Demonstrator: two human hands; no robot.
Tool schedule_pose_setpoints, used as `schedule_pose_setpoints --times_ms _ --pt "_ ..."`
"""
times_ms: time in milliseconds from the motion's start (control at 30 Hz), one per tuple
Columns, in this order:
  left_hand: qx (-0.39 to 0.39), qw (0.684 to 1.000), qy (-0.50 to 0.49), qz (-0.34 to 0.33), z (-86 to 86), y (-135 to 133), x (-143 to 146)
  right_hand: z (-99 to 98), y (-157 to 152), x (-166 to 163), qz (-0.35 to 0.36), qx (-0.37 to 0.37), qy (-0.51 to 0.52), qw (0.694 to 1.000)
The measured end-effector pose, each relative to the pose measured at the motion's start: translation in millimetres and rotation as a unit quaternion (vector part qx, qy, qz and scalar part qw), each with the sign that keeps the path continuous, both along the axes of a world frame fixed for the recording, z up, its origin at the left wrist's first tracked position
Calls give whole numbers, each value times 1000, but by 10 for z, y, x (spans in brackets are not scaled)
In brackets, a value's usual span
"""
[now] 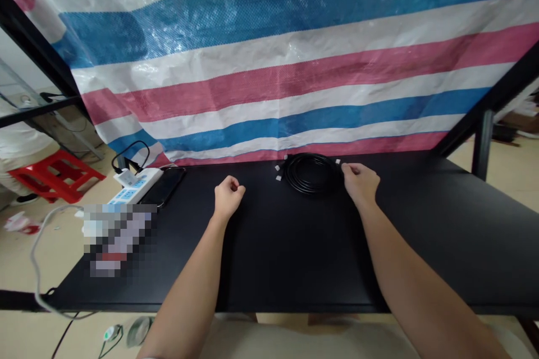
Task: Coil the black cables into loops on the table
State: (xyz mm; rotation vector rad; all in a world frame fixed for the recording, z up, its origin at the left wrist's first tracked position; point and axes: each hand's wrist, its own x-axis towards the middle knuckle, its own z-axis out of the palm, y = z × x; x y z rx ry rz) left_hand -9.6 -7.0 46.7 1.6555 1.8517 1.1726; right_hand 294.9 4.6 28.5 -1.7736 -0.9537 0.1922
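Note:
A coil of black cable (pixel 312 174) lies on the black table (pixel 295 258) near its back edge. Several small plugs with pale tips stick out of the coil, most of them on its left; one plug (pixel 337 161) is at its upper right. Beside that plug is my right hand (pixel 361 184), its thumb and fingers pinched together; what they hold, if anything, is hidden. My left hand (pixel 228 197) hovers over the table to the left of the coil, fingers curled in toward the thumb, and no object shows in it.
On the table's left lie a white power strip (pixel 145 184) with a plugged-in adapter, a dark phone (pixel 172 184) and a blurred-out item (pixel 122 241). A striped plastic sheet (pixel 269 84) hangs behind. A red stool (pixel 59 176) stands on the floor, near a seated person.

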Motion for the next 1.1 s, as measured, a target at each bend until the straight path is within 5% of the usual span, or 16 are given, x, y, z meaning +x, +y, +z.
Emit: schedule_pose_setpoints --times_ms 300,667,900,1100 --pt "-4 999 5 43 23 32 22 -62 84 -11 -13 -62 -81 995" --pt "13 1000 14 25 -69 39 122 -31 142 -33 61 0 -139 988" --pt "107 990 13 -90 -139 -27 289 -101 53 -127 58 90 -172 979" --pt "70 976 -26 -203 -204 -102 525 -128 17 -204 44 148 -208 966"
